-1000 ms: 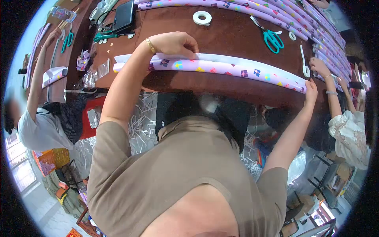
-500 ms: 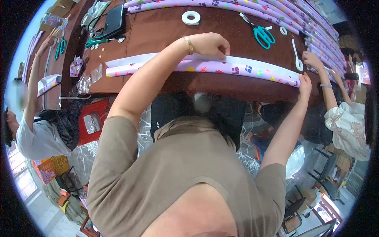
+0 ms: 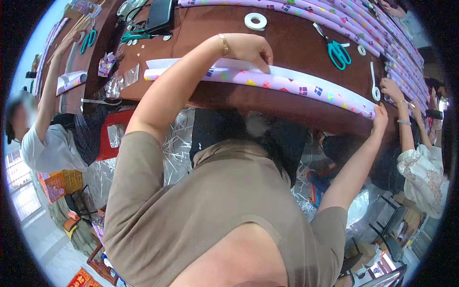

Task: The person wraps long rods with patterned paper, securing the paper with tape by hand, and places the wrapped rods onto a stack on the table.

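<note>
A long roll of lilac gift-print paper (image 3: 287, 86) lies across the brown table, its white inner edge showing along the far side. My left hand (image 3: 253, 50), with a gold bracelet at the wrist, bends over that white edge near the middle of the roll. Its fingers are curled, and whether they pinch the paper is hidden. At the right end, my right hand (image 3: 380, 118) is closed round the tip of the roll. Beyond the roll lie a white tape roll (image 3: 256, 21) and teal scissors (image 3: 338, 53).
Finished lilac rolls (image 3: 334, 24) are stacked along the far side and right. A black device (image 3: 159, 14) and a second pair of scissors (image 3: 136, 35) lie at the upper left. One co-worker (image 3: 52, 143) sits left, another (image 3: 420, 167) right. A small tape roll (image 3: 376, 93) is near the right end.
Compared with a second ago, my left hand has slid rightward along the paper's white edge. My right hand stays at the roll's right end. The camera view has shifted slightly.
</note>
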A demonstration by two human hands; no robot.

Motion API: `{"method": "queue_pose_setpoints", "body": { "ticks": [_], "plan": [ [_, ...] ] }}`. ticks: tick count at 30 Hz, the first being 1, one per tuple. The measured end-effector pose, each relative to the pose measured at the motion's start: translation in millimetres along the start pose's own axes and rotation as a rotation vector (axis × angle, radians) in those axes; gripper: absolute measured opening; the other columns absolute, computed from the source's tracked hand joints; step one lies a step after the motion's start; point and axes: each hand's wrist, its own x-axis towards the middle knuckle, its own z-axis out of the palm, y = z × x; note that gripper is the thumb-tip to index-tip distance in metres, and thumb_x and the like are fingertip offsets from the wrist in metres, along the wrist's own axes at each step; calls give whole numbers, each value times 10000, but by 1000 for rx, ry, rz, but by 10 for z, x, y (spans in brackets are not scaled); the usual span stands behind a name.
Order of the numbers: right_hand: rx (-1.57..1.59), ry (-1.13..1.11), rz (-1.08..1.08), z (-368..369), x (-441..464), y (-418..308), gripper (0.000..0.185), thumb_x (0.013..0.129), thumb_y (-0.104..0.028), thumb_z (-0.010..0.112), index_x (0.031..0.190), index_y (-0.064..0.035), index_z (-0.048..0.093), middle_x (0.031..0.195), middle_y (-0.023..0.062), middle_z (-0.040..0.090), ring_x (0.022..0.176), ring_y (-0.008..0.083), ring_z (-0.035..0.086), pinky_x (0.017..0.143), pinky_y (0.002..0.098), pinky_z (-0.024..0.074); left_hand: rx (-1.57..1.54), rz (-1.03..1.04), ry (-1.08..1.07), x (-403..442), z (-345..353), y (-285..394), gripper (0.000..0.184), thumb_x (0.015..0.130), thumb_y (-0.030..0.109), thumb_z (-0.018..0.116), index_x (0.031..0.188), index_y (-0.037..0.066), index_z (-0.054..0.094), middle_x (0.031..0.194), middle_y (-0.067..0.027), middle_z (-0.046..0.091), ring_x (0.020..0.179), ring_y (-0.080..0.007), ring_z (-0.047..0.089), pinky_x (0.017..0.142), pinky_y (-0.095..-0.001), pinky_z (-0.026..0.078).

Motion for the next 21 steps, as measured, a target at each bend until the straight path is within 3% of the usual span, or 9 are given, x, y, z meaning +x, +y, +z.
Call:
{"method": "queue_pose_setpoints", "body": {
  "ticks": [4, 6, 10, 12, 21],
  "plan": [
    [54, -8, 63, 12, -89, -151, 265, 873, -148, 661, 971, 97, 688, 1397, 130, 512, 1178, 207, 543, 974, 321, 425, -20, -66, 28, -192, -34, 19, 248, 826, 184, 732, 978, -7, 690, 840, -70, 697, 770, -143, 627, 741, -307, 496],
    [18, -37, 11, 3, -59, -110, 323, 879, -167, 654, 1050, 108, 655, 1445, 133, 470, 1140, 203, 566, 944, 307, 441, -55, -72, 27, -261, -45, -20, 247, 831, 187, 731, 980, -5, 689, 831, -63, 694, 763, -135, 622, 737, -301, 495],
    [-32, -18, -9, 0, -30, -77, 326, 883, -168, 647, 1055, 109, 653, 1453, 131, 462, 1145, 208, 563, 951, 306, 434, -73, -87, 44, -399, -68, -108, 220, 847, 181, 719, 973, 4, 685, 818, -51, 686, 757, -121, 611, 724, -293, 489],
    [52, -24, 33, 1, -48, -119, 282, 871, -151, 668, 986, 106, 686, 1442, 135, 464, 1189, 196, 535, 974, 309, 427, -59, -90, 51, -453, -73, -111, 206, 852, 176, 714, 966, 7, 685, 819, -50, 685, 759, -118, 609, 722, -293, 488],
    [100, -36, 71, -17, 7, -54, 255, 863, -124, 670, 969, 108, 688, 1433, 133, 471, 1202, 207, 529, 988, 318, 422, -85, -2, 49, -477, -41, -152, 187, 845, 143, 699, 981, 18, 672, 798, -30, 651, 742, -121, 582, 715, -291, 479]
  ]
}}
